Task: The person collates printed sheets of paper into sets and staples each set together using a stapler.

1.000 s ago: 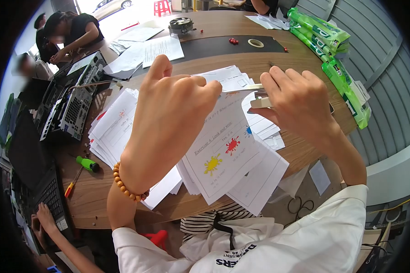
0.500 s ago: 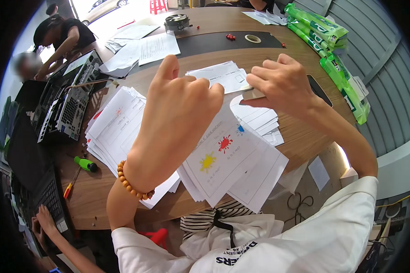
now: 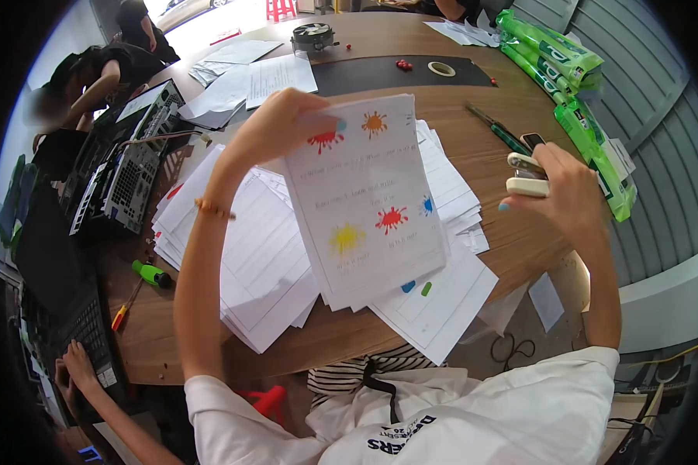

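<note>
My left hand [image 3: 283, 128] grips a printed worksheet [image 3: 364, 194] by its upper left corner, thumb in front and fingers behind. Coloured paint splats in red, orange, yellow and blue show on the lifted sheet; whether more sheets lie behind it I cannot tell. A small white stapler [image 3: 529, 177] sits in my right hand [image 3: 566, 190], out to the right and apart from the paper. Beneath the lifted worksheet lie loose sheets [image 3: 442, 302]. One paper stack [image 3: 260, 248] is to the left, another [image 3: 446, 182] behind on the right.
Left stand an opened computer case [image 3: 124, 167], a green screwdriver [image 3: 151, 273] and a keyboard [image 3: 93, 333] under another person's hands. Green packages [image 3: 554, 62] line the right edge. A dark-green-handled tool [image 3: 504, 133], tape roll [image 3: 441, 69] and cooling fan [image 3: 312, 37] lie farther back.
My left hand has raised the worksheet off the pile by its corner. My right hand has moved right and down with the stapler, away from the paper.
</note>
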`<state>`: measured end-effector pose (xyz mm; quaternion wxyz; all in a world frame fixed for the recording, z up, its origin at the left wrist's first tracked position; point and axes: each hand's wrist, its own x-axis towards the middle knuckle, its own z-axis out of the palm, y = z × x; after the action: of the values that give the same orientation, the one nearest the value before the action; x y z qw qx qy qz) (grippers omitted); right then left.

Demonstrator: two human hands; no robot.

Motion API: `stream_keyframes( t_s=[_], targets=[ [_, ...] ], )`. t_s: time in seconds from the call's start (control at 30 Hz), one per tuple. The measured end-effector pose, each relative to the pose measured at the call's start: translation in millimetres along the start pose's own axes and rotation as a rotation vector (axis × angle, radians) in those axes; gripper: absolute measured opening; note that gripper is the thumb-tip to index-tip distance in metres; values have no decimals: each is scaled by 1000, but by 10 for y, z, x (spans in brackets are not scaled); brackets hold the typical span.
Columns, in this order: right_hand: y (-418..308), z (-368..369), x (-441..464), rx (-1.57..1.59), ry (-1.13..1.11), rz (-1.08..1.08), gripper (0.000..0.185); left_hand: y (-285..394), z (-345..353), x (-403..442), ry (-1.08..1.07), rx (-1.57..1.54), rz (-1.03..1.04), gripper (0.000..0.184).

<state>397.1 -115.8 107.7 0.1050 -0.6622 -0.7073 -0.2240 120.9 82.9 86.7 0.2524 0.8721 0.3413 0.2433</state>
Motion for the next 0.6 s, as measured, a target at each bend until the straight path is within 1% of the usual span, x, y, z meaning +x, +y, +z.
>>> stream_keyframes(
  t_s=[0.07, 0.1, 0.17, 0.2, 0.27, 0.3, 0.33, 0.4, 0.43, 0.47, 0.5, 0.53, 0.57, 0.6],
  targets=[
    [38, -3, -77, 12, -94, 69, 55, -101, 33, 271, -94, 77, 42, 25],
    [51, 19, -106, 12, -95, 66, 55, -183, 108, 409, -91, 75, 40, 25],
    [65, 113, -157, 53, -122, 65, 53, -317, 316, 629, 57, 108, 29, 39],
    [61, 159, -190, 57, -118, 65, 53, -294, 389, 628, 58, 113, 29, 39],
    [49, 230, -270, 73, -179, 9, 52, -251, 522, 597, 292, 524, -4, 50],
    [19, 234, -310, 127, -211, -10, 50, -248, 535, 571, 250, 504, -29, 54],
    [-16, 235, -358, 132, -212, -8, 50, -265, 529, 527, 245, 508, -29, 54],
    [-106, 227, -462, 322, -340, -32, 49, -291, 507, 331, 149, 566, 62, 46],
    [-176, 210, -519, 396, -351, -56, 49, -297, 472, 232, 141, 568, 57, 46],
    [-241, 211, -583, 403, -356, -58, 49, -303, 431, 129, 59, 510, 118, 41],
    [-306, 211, -647, 481, -318, -161, 41, -272, 395, 17, -22, 451, 176, 36],
    [-360, 216, -707, 558, -275, -265, 34, -159, 326, -115, -111, 392, 106, 31],
    [-401, 230, -752, 565, -275, -271, 34, -31, 244, -260, -195, 334, 37, 26],
    [-447, 242, -800, 546, -230, -418, 24, 57, 205, -437, -164, 366, 139, 25]
  ],
)
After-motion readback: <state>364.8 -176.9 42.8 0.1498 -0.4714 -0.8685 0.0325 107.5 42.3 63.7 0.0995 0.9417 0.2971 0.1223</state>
